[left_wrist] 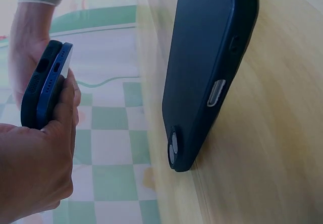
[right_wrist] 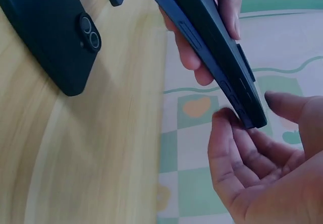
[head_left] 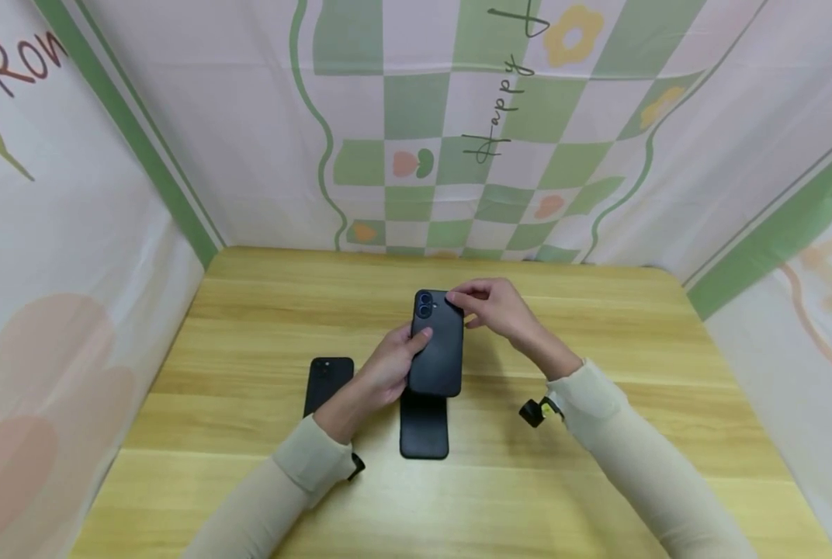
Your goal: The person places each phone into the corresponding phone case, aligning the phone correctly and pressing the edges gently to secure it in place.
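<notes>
My left hand (head_left: 388,363) grips a dark blue phone (right_wrist: 189,30) together with a black case (head_left: 438,349), its thumb on the case's back. The two lie against each other as layers, with a seam between them at the bottom edge in the left wrist view. At the top right corner, my right hand (head_left: 496,309) pinches them, thumb on the case side and fingers behind on the phone. A second black phone (head_left: 424,435) lies on the table just below the held pair. Beside my left forearm lies a third black phone (head_left: 327,380), partly hidden.
The wooden table (head_left: 598,481) carries the two lying phones. Fabric with green checks (head_left: 416,109) hangs behind it, and more printed cloth stands at both sides. A small black camera (head_left: 531,411) juts out from the right wrist.
</notes>
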Demonstrator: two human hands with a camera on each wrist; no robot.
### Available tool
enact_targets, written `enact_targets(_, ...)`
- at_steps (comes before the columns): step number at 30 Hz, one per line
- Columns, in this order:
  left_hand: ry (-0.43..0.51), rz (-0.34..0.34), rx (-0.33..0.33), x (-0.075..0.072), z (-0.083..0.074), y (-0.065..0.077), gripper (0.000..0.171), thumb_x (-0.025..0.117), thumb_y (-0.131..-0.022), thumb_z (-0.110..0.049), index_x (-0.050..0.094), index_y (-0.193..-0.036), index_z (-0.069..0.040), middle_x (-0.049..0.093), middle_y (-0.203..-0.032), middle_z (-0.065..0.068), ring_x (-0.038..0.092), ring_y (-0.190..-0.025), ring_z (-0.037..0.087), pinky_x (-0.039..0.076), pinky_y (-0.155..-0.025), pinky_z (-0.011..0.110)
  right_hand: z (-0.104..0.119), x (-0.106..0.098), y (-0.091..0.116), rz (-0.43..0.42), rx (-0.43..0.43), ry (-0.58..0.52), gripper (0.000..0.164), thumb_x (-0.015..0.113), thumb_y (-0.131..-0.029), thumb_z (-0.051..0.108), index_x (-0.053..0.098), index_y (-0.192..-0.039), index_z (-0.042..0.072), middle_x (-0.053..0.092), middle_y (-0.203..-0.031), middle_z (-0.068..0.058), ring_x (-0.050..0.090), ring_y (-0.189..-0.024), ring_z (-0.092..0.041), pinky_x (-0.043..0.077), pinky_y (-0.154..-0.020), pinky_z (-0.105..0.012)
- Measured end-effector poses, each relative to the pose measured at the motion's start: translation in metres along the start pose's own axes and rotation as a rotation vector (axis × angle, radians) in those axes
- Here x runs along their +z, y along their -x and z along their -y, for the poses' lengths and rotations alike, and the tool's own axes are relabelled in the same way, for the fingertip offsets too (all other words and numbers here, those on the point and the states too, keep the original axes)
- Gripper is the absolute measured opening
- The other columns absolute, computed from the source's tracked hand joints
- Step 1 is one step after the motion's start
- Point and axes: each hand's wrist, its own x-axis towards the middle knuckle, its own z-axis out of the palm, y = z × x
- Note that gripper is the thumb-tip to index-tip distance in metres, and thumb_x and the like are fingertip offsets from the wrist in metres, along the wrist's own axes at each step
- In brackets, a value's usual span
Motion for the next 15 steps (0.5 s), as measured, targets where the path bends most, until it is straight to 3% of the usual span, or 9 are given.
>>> enact_targets(3,-0.023,0.013,-0.001,0.0012,0.0022,-0.0003,0.045,0.042,-0.117,-0.021,0.043,-0.157,-0.001,0.06,-0.145,0.023,0.062,-0.133,0.034,0.053,-0.11,0.05,0.0029,0.0006,-0.0035,0.026,0.017,0.01,0.036,0.067,-0.106,0.03,0.075,-0.126,0.001,0.076,-0.116,-0.016,0.071,-0.092,-0.019,0.065,-0.083,-0.045)
enact_targets(10,-0.042,0.026,-0.022,0.0033,0.0037,0.001,0.043,0.045,-0.116,-0.019,0.045,-0.155,0.0,0.065,-0.139,0.022,0.066,-0.126,0.033,0.058,-0.104,0.047,0.0064,0.0014,-0.0084,0.046,0.032,0.03,0.034,0.069,-0.105,0.033,0.08,-0.114,0.002,0.077,-0.099,-0.007,0.067,-0.078,-0.015,0.061,-0.069,-0.028)
enact_targets(15,-0.047,0.017,-0.022,0.0028,0.0024,0.0025,0.043,0.046,-0.115,-0.019,0.046,-0.154,0.0,0.066,-0.137,0.021,0.068,-0.124,0.032,0.059,-0.102,0.046,0.0077,0.0018,-0.0087,0.046,0.035,-0.008,0.03,0.071,-0.103,0.029,0.081,-0.111,0.002,0.077,-0.096,-0.003,0.066,-0.075,-0.015,0.06,-0.067,-0.026)
